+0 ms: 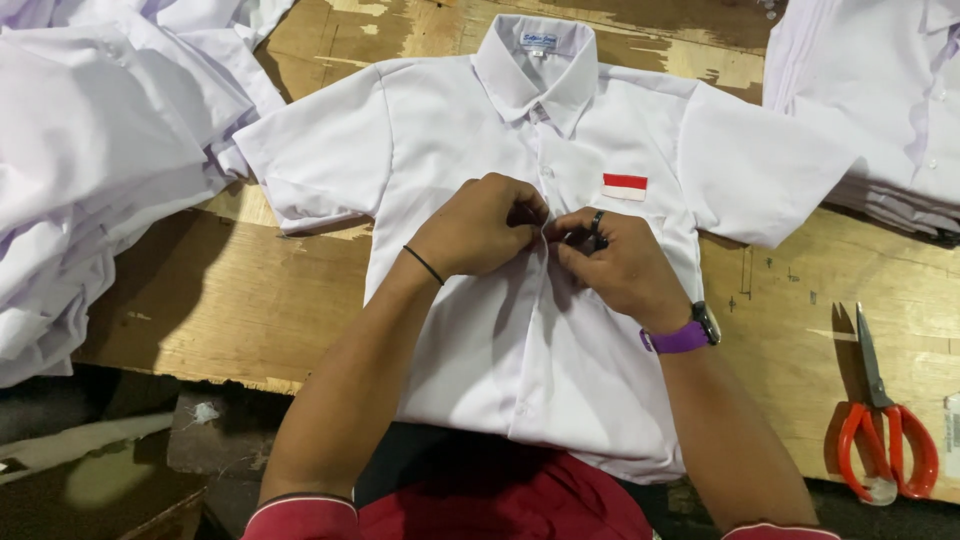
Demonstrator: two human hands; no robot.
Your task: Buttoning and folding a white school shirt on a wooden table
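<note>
**Both hands pinched at the shirt's button line**

A heap of white garments (90,150) ran off the left edge. The white shirt (480,340) lay face up on the wooden table (240,300), collar away from the person, hem over the near edge. The left hand (478,228) and right hand (618,262) pinched the placket mid-chest, hiding the button. Orange-handled scissors (885,430) lay right, blades pointing away.

Worn plywood worktable (250,300) (scuffed, pale patches), dark floor (90,470) in shadow below its front edge.
</note>
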